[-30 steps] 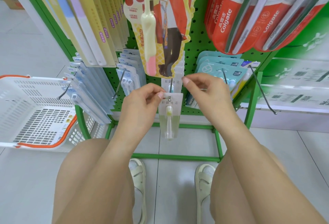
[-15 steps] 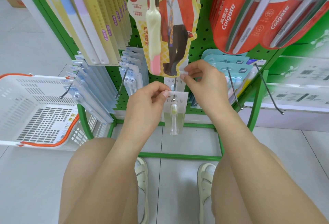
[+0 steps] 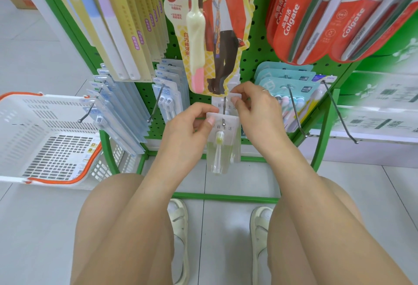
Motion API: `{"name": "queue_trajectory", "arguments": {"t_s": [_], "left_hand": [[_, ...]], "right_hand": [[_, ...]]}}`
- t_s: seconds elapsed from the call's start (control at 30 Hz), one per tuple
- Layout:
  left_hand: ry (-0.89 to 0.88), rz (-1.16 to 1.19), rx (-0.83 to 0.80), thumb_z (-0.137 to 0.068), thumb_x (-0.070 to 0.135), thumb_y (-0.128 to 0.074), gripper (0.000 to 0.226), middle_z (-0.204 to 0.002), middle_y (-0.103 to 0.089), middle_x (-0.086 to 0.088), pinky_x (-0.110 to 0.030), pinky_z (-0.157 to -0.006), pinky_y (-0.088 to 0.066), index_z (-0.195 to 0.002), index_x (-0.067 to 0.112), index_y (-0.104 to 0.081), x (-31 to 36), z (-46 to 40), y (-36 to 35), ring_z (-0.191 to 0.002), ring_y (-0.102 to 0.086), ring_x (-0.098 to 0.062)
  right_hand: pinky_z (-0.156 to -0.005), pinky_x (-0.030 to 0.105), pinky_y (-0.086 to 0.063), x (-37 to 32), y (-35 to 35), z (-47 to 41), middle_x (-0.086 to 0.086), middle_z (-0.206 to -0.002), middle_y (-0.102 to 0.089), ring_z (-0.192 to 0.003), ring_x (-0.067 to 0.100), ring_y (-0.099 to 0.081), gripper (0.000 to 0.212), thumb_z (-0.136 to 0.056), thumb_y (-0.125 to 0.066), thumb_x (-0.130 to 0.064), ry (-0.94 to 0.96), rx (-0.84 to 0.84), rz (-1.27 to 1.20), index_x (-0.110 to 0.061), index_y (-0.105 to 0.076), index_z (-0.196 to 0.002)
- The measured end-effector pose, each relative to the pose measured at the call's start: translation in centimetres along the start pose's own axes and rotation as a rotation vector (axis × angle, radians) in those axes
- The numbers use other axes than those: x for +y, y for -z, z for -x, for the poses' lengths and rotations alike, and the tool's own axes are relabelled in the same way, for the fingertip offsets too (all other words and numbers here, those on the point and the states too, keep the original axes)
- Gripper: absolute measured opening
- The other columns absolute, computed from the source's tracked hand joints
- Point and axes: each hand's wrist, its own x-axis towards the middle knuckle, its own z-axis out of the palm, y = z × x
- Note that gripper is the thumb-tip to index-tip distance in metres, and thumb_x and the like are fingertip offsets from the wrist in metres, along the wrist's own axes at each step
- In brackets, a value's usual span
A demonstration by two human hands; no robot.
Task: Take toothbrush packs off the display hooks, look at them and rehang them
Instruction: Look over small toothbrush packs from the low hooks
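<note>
A small clear toothbrush pack (image 3: 222, 146) with a white top and a yellow-green brush hangs at the tip of a metal display hook (image 3: 224, 112) on the green pegboard rack (image 3: 255, 63). My left hand (image 3: 192, 124) pinches this pack's upper left corner. My right hand (image 3: 255, 108) pinches the top of a second white pack (image 3: 224, 103) further back on the same hook. Both hands sit close together in the middle of the view.
A tall yellow and red pack (image 3: 208, 35) hangs just above my hands. Blue packs (image 3: 117, 108), teal packs (image 3: 289, 90) and red Colgate packs (image 3: 316, 13) hang around. Bare hooks (image 3: 339, 112) jut out at right. A white basket (image 3: 45, 137) stands at left. My knees are below.
My right hand rose from beside the front pack to the pack behind it on the hook. The left hand stayed on the front pack's corner. The view shifted slightly.
</note>
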Motion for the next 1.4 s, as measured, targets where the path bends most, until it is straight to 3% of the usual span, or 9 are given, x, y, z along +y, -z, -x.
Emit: {"name": "queue_trajectory", "arguments": {"t_s": [0.17,0.37,0.63,0.8,0.93,1.1,1.23,1.3,1.4], "left_hand": [[-0.018,-0.015,0.015,-0.097,0.012,-0.055,0.023,-0.092,-0.065,0.019,-0.011,-0.077,-0.045,-0.100,0.032,-0.066,-0.2,0.0,-0.3,-0.089,-0.062,-0.001],[-0.028,-0.018,0.067,-0.097,0.012,-0.055,0.019,-0.087,-0.067,0.016,-0.004,-0.070,-0.041,-0.096,0.026,-0.068,-0.4,-0.1,-0.6,-0.080,-0.058,0.003],[-0.011,0.010,0.065,-0.099,0.016,-0.052,0.020,-0.094,-0.067,0.014,-0.002,-0.073,-0.041,-0.106,0.022,-0.069,0.0,0.2,-0.7,-0.089,-0.060,0.002],[-0.138,0.175,0.203,-0.098,0.012,-0.054,0.017,-0.099,-0.067,0.018,-0.007,-0.084,-0.043,-0.106,0.018,-0.068,1.3,1.0,-1.0,-0.094,-0.060,0.007],[-0.294,0.430,0.338,-0.094,0.005,-0.054,0.016,-0.095,-0.067,0.004,-0.020,-0.087,-0.049,-0.101,0.010,-0.066,2.3,2.0,-1.2,-0.094,-0.064,-0.008],[-0.287,0.469,0.087,-0.090,0.016,-0.059,0.023,-0.115,-0.067,0.002,-0.021,-0.089,-0.050,-0.113,0.019,-0.061,2.8,3.3,-2.8,-0.108,-0.065,-0.010],[-0.061,0.354,-0.264,-0.088,0.040,-0.068,0.047,-0.127,-0.060,0.015,-0.015,-0.089,-0.049,-0.131,0.032,-0.051,2.7,3.9,-5.1,-0.105,-0.063,0.005],[-0.006,0.315,-0.291,-0.088,0.038,-0.069,0.050,-0.118,-0.061,0.022,-0.012,-0.083,-0.048,-0.132,0.039,-0.045,2.6,4.0,-6.3,-0.097,-0.064,0.005],[-0.051,0.276,-0.155,-0.086,0.034,-0.071,0.042,-0.114,-0.060,0.024,-0.014,-0.081,-0.049,-0.117,0.045,-0.044,2.6,4.0,-6.8,-0.094,-0.063,-0.001]], "right_hand": [[-0.078,0.037,-0.047,-0.1,0.3,0.4,0.007,-0.095,-0.065,-0.089,0.024,-0.058,0.012,-0.094,-0.056,-0.018,-0.019,-0.006,-0.089,-0.019,-0.064,-0.102],[-0.072,0.026,-0.042,-0.2,1.3,0.7,0.003,-0.095,-0.066,-0.085,0.019,-0.058,0.013,-0.092,-0.059,-0.017,-0.068,0.052,-0.150,-0.019,-0.067,-0.102],[-0.084,0.038,-0.046,1.0,2.9,1.6,0.003,-0.097,-0.064,-0.091,0.023,-0.058,0.012,-0.094,-0.055,-0.017,-0.076,0.087,-0.134,-0.022,-0.064,-0.101],[-0.068,0.025,-0.038,1.8,5.5,2.9,-0.004,-0.090,-0.060,-0.070,0.001,-0.051,0.009,-0.095,-0.052,-0.024,-0.023,0.227,-0.258,-0.030,-0.058,-0.093],[-0.059,0.028,-0.043,2.0,7.7,3.5,-0.017,-0.071,-0.056,-0.063,0.005,-0.049,0.008,-0.087,-0.056,-0.027,-0.068,0.298,-0.549,-0.032,-0.062,-0.085],[-0.055,0.023,-0.047,2.6,9.0,3.6,-0.005,-0.073,-0.065,-0.067,0.012,-0.058,0.011,-0.082,-0.061,-0.026,-0.211,0.251,-0.819,-0.018,-0.067,-0.086],[-0.059,0.026,-0.046,2.7,8.8,3.8,-0.002,-0.075,-0.066,-0.069,0.013,-0.061,0.010,-0.080,-0.064,-0.028,-0.228,0.236,-0.846,-0.019,-0.068,-0.084],[-0.057,0.026,-0.045,2.4,8.4,3.8,-0.012,-0.064,-0.064,-0.064,0.010,-0.059,0.004,-0.082,-0.065,-0.025,-0.209,0.266,-0.813,-0.021,-0.066,-0.082],[-0.048,0.022,-0.044,1.8,8.0,4.1,-0.014,-0.057,-0.059,-0.055,0.005,-0.053,0.007,-0.089,-0.066,-0.015,-0.152,0.323,-0.734,-0.019,-0.064,-0.083]]}}
